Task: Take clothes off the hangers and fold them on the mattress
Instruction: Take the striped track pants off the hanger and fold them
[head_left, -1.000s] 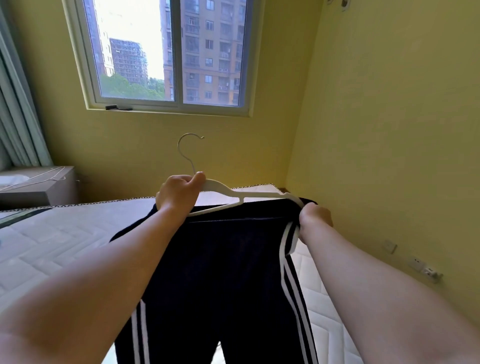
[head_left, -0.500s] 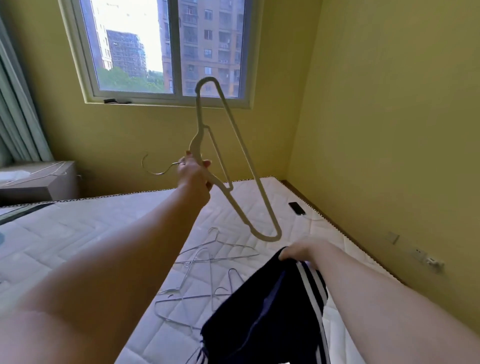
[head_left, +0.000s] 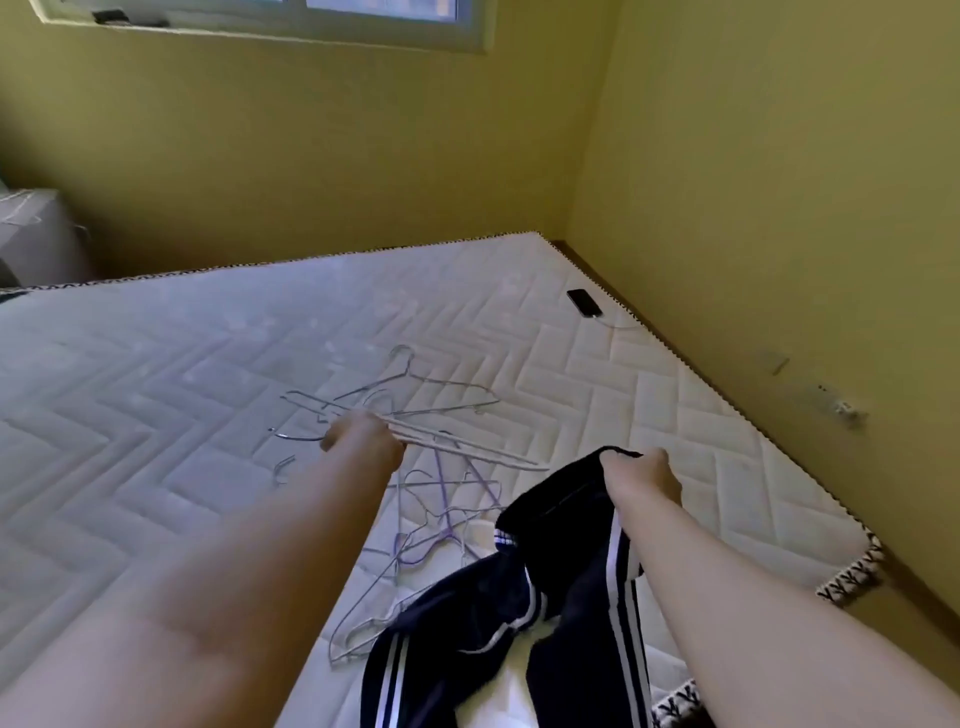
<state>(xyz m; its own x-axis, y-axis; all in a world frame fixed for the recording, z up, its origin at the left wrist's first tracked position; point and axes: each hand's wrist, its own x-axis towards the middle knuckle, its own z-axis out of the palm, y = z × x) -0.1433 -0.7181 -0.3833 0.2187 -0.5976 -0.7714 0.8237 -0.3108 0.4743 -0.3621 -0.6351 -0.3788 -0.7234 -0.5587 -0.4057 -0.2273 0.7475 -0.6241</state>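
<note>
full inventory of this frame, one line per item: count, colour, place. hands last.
mattress: 1, white quilted, reaches the far right corner.
wire hangers: several, tangled so no exact count, silver and purple, heaped mid-mattress.
plastic hanger: 1, white, at the heap, held by the left hand.
trousers: 1, dark navy with white side stripes, near mattress edge, upper end lifted.
phone: 1, black, far right of mattress, by the wall.
cable: 1, white, runs from phone.
window: 1, pale frame, back wall.
wall socket: 1, pale, right wall.
cabinet: 1, grey, far left.
left hand: grips plastic hanger.
right hand: grips trousers.
</note>
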